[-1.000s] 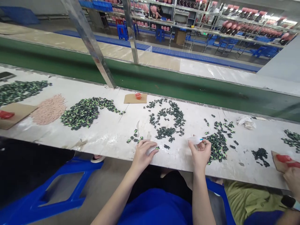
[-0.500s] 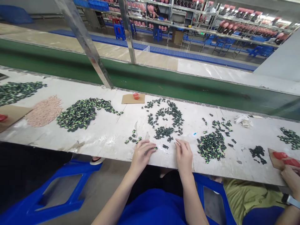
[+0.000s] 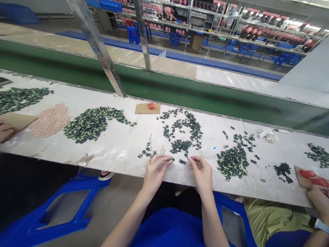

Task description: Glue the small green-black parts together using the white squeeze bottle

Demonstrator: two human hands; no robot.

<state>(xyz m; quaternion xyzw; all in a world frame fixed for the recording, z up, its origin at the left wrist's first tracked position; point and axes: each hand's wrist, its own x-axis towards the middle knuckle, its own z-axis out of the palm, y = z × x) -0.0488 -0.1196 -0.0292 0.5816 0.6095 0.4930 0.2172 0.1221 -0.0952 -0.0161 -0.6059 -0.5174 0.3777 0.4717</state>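
White tabletop [image 3: 120, 147] spans the frame. At lower centre, 1 black-and-green piece [image 3: 172, 160] sits pinched in the left hand [image 3: 155, 171]. Small dark pieces [image 3: 182, 161] lie just right of it, near the right hand [image 3: 203, 172], its fingers narrowed; whether they hold anything, I cannot tell.

Metal shelving [image 3: 226, 34] out back is packed with pink stuff [image 3: 253, 33], cardboard box [image 3: 196, 40] underneath. Slanted metal post [image 3: 96, 44] nearer, plus a blue stool [image 3: 94, 183] lower left.
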